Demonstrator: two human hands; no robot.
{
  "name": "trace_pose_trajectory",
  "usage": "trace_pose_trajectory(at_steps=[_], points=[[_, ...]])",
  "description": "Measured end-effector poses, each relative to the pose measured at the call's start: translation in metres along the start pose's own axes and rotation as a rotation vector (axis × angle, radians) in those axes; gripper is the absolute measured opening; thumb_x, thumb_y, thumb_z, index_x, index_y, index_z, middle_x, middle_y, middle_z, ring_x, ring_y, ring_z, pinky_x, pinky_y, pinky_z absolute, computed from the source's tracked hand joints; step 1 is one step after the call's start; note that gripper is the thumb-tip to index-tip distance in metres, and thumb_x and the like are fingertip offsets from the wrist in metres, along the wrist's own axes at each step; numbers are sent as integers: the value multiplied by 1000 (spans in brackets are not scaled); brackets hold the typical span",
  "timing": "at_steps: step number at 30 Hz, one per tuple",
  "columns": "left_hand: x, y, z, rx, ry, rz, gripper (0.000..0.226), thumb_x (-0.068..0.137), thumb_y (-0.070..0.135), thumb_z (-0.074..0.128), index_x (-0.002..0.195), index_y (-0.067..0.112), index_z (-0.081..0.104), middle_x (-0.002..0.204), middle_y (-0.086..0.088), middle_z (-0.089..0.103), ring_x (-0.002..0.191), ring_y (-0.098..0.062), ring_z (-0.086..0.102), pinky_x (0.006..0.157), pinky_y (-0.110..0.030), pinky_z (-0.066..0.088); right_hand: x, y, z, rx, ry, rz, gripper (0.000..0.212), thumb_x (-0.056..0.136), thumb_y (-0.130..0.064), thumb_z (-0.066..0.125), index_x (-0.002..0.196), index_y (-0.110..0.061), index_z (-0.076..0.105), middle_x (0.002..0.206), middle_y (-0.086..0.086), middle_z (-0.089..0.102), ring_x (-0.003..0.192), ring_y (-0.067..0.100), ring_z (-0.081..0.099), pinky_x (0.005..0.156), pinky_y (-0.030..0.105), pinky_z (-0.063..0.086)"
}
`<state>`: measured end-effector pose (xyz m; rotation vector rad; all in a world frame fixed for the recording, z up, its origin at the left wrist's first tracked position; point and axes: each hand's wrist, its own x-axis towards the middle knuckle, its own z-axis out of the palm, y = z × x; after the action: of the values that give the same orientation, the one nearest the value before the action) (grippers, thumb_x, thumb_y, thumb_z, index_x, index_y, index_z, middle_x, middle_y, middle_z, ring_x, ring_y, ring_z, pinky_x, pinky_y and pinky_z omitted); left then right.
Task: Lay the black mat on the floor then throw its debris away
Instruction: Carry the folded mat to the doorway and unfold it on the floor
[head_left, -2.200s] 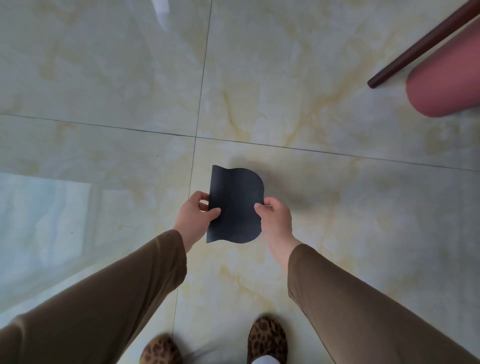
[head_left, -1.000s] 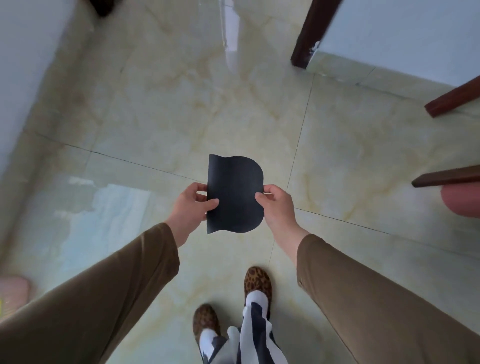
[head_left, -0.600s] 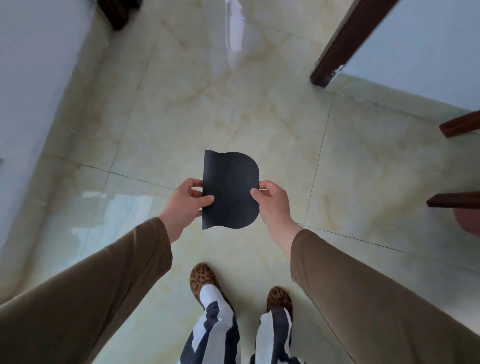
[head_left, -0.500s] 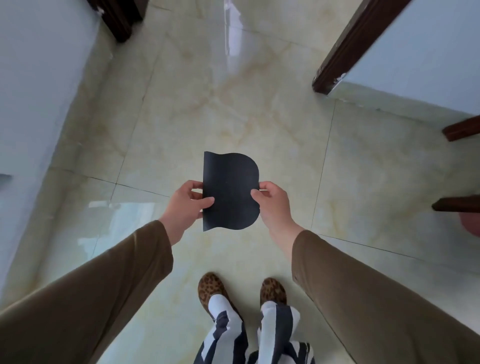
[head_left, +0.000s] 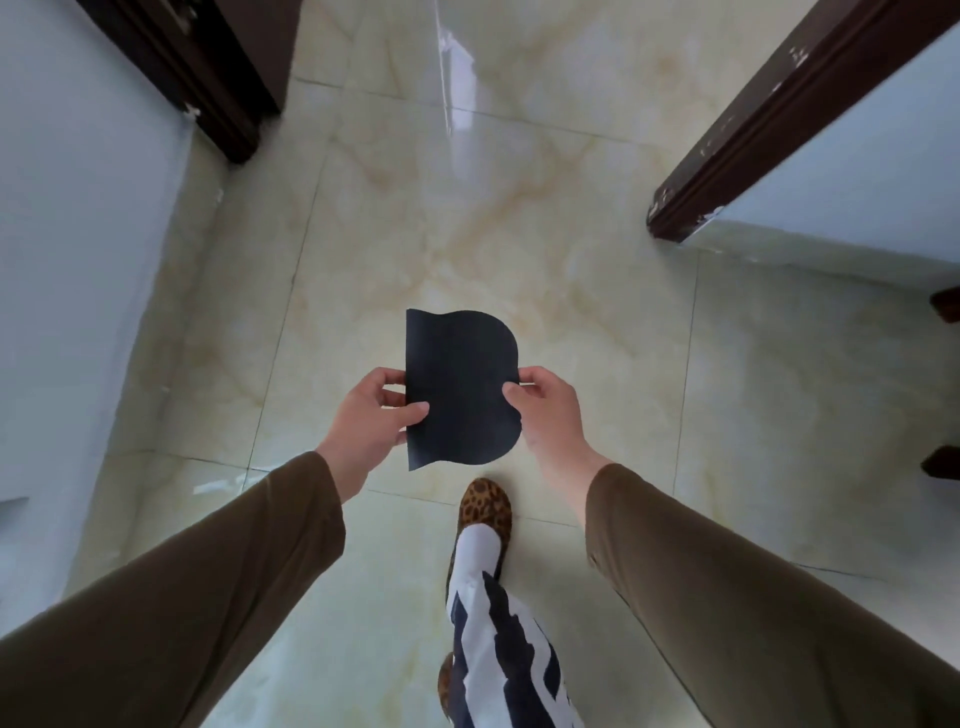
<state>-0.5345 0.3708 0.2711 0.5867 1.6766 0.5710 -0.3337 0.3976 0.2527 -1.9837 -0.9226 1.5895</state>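
A small black mat, straight on its left side and rounded on its right, is held flat in the air above the pale marble floor. My left hand pinches its left edge with thumb on top. My right hand pinches its right edge the same way. No debris shows on the mat's upper face.
A pale wall with a dark door frame runs along the left. Another dark door frame and wall stand at the right. Dark furniture legs poke in at the right edge. My leopard-print shoe steps forward below the mat.
I have walked forward across the floor with the mat held the same way in both hands. The door frames came closer, and one foot now steps ahead under the mat.
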Motion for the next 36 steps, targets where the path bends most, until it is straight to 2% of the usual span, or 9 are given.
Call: trace_pose_trajectory(at_steps=[4, 10, 15, 19, 21, 23, 27, 31, 36], points=[[40, 21, -5, 15, -12, -15, 29, 94, 9, 68, 120, 18, 58, 105, -9, 67, 95, -26, 69, 66, -25, 58, 36, -20, 9, 51, -7, 27, 18, 86, -15, 58, 84, -25, 73, 85, 2, 76, 89, 28, 73, 85, 52, 60], [100, 49, -9, 25, -55, 12, 31, 94, 6, 67, 122, 14, 57, 108, -16, 65, 89, -21, 68, 55, -15, 55, 92, -42, 18, 91, 10, 35, 21, 87, -12, 60, 78, -26, 72, 77, -2, 75, 81, 28, 72, 80, 47, 59], [151, 59, -8, 28, -106, 22, 30, 93, 2, 67, 120, 12, 59, 110, -21, 65, 86, -20, 69, 57, -18, 57, 132, -47, 29, 123, 65, 37, 22, 88, -9, 61, 80, -27, 69, 78, 0, 72, 76, 25, 68, 75, 42, 57], [196, 56, -11, 59, -144, 19, 33, 93, 0, 66, 124, 9, 58, 120, -29, 63, 90, -24, 68, 61, -22, 59, 166, -41, 43, 152, 87, 47, 22, 89, -8, 61, 80, -26, 70, 84, 5, 73, 78, 25, 67, 78, 42, 55], [221, 54, -13, 73, -170, 26, 34, 93, -1, 66, 125, 8, 58, 123, -31, 62, 91, -25, 68, 63, -24, 60, 184, -36, 51, 166, 102, 44, 22, 89, -8, 61, 81, -26, 70, 84, 4, 74, 77, 23, 66, 74, 39, 54], [244, 51, -13, 69, -189, 32, 33, 93, -1, 66, 123, 7, 58, 122, -30, 63, 92, -26, 69, 62, -23, 60, 201, -31, 58, 203, 110, 50, 23, 91, -7, 60, 80, -25, 71, 81, 0, 73, 76, 21, 66, 71, 36, 54], [289, 40, -15, 84, -217, 37, 31, 93, 1, 67, 121, 9, 59, 116, -24, 67, 91, -24, 71, 61, -23, 60, 240, -16, 72, 197, 110, 41, 25, 93, -8, 56, 79, -23, 71, 83, -3, 73, 77, 18, 65, 77, 38, 55], [334, 29, -13, 92, -234, 52, 30, 93, 3, 68, 120, 10, 59, 114, -21, 68, 94, -25, 71, 65, -26, 61, 281, -3, 82, 226, 87, 41, 34, 96, -5, 51, 77, -23, 73, 73, -10, 73, 73, 14, 65, 74, 36, 57], [381, 28, -3, 113, -255, 83, 34, 93, 3, 68, 124, 10, 58, 114, -20, 66, 93, -25, 72, 63, -25, 61, 323, 7, 80, 242, 20, -11, 30, 99, -3, 50, 91, -21, 73, 86, -3, 75, 77, 15, 68, 67, 27, 58]])
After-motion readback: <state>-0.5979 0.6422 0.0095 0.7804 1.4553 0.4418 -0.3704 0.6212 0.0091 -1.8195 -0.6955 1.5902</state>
